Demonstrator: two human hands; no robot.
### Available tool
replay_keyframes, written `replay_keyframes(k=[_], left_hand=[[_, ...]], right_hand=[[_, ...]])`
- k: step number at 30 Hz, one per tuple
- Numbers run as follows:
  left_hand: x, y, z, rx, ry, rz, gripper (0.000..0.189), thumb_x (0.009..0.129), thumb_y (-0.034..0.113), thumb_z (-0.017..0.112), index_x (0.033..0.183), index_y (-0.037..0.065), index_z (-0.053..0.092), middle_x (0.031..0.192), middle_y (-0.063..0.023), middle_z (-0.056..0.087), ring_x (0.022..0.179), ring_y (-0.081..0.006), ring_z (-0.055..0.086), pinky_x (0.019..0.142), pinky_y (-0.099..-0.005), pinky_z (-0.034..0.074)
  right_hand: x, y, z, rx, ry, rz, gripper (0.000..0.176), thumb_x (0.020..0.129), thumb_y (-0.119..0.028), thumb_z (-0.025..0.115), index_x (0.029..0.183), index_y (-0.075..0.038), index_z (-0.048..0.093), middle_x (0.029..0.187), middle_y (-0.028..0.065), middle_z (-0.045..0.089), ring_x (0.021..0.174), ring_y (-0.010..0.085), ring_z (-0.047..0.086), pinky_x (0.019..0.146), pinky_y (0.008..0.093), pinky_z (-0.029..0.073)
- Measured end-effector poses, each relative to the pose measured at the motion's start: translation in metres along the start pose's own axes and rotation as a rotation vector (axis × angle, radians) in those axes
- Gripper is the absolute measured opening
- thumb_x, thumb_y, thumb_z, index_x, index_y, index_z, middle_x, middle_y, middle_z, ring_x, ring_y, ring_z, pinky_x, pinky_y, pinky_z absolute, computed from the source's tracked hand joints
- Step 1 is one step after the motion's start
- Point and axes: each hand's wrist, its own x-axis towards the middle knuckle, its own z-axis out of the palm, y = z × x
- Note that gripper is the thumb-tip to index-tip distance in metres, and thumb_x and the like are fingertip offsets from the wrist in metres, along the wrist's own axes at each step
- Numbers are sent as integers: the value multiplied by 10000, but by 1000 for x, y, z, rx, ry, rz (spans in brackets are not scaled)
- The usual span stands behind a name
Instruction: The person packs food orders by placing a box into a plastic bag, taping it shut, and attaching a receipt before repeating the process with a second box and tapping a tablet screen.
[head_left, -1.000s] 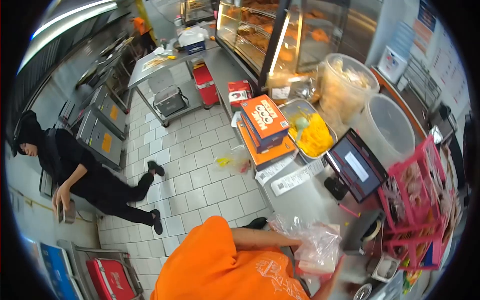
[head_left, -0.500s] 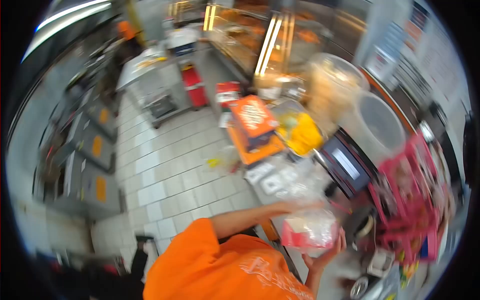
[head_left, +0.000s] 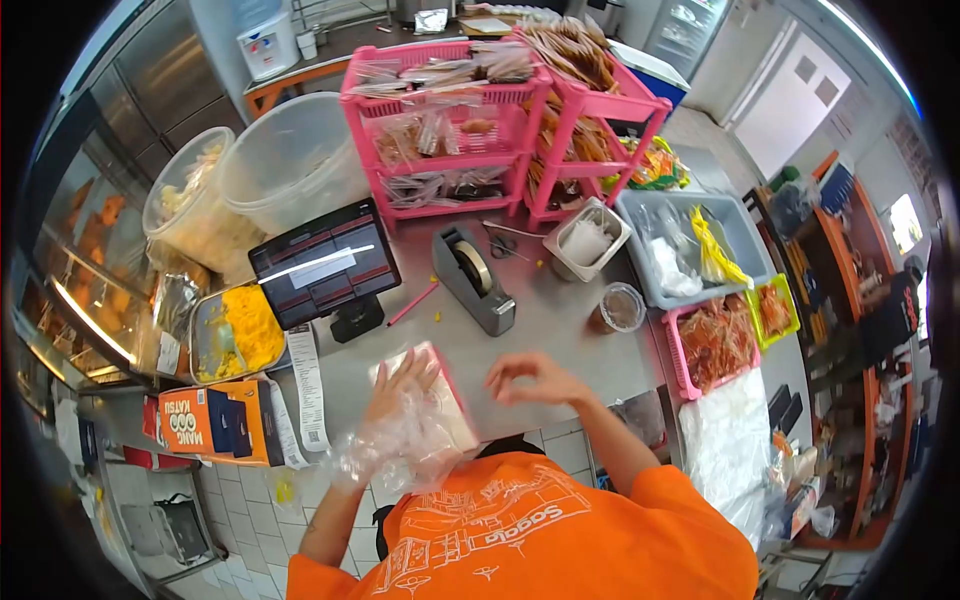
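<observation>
My left hand (head_left: 403,388) lies with spread fingers on a pink and white box (head_left: 445,400) at the front edge of the steel counter. Crumpled clear plastic (head_left: 410,440) covers its wrist and part of the box. To the right of the box, my right hand (head_left: 525,378) hovers above the counter with curved fingers apart and nothing in them. A grey tape dispenser (head_left: 474,280) stands beyond both hands, with a red pen (head_left: 412,304) beside it. Left of the dispenser is a tablet screen (head_left: 325,262) on a stand.
Pink racks (head_left: 450,140) of packets stand at the back. Scissors (head_left: 508,242), a lidded cup (head_left: 618,308), a metal container (head_left: 588,240) and a grey bin (head_left: 690,250) are on the right. On the left are a tray of yellow food (head_left: 240,330), an orange box (head_left: 215,420) and clear tubs (head_left: 290,160).
The view has swung right to face the counter. The box now lies on the counter under my left hand. My right hand, formerly at the box's side, is now apart from it.
</observation>
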Motion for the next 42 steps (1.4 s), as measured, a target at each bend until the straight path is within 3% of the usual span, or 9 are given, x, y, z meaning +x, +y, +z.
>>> replay_keyframes(k=[2,6,8,12,18,22,26,31,42], left_hand=[[0,-17,56,166,170,247,727,752,359,582,1413,149,366,1452,-103,357,1396,-263,239,1117,-558,102],[9,2,70,-191,79,111,600,823,293,503,1396,155,392,1476,-49,334,1410,-211,202,1133,-527,71],[5,11,72,-199,143,97,593,821,299,504,1388,157,403,1478,-47,330,1408,-211,209,1133,-528,75],[9,15,75,-154,341,94,533,845,277,513,1366,213,421,1454,-10,370,1371,-182,300,1122,-518,174],[14,15,105,-122,547,80,518,793,276,606,1293,233,480,1444,7,384,1354,-169,324,1128,-502,193],[10,22,91,-211,686,32,291,737,304,677,996,205,589,1129,19,558,1143,-173,501,1087,-460,270],[6,26,91,-140,741,-17,224,716,293,700,848,192,549,935,36,519,950,-152,509,976,-432,355],[12,22,91,-168,764,-17,193,698,242,700,789,187,539,801,26,461,806,-149,476,733,-307,376],[6,29,79,-232,738,-6,168,708,193,635,832,126,544,829,-25,475,844,-191,481,735,-317,393]], right_hand=[[0,-33,-34,-414,409,-34,125,778,-124,684,885,-62,669,790,10,660,718,86,603,708,268,481],[42,2,-184,-875,1112,-179,161,821,-136,617,890,-4,676,772,109,678,687,192,636,643,324,486],[58,14,-230,-1351,1070,29,219,766,-178,632,900,-5,630,850,228,637,827,395,616,740,454,487],[75,83,-315,-1642,894,197,224,777,-202,617,910,-22,618,871,224,637,861,410,605,759,482,484],[70,51,-298,-1476,1141,261,204,816,-258,563,851,-129,717,827,210,658,824,401,635,697,473,509],[56,33,-294,-1300,1132,53,168,766,-210,644,884,-120,722,838,135,691,843,336,664,733,412,512],[55,33,-297,-1253,1409,38,194,745,-220,680,910,-121,711,848,97,707,827,273,680,726,375,512],[44,50,-321,-1235,1134,17,184,743,-206,674,900,-112,694,792,103,700,764,264,684,689,363,517],[25,-56,-181,-1053,1090,-200,124,799,-56,638,919,-28,651,839,77,681,775,150,653,715,278,500]])
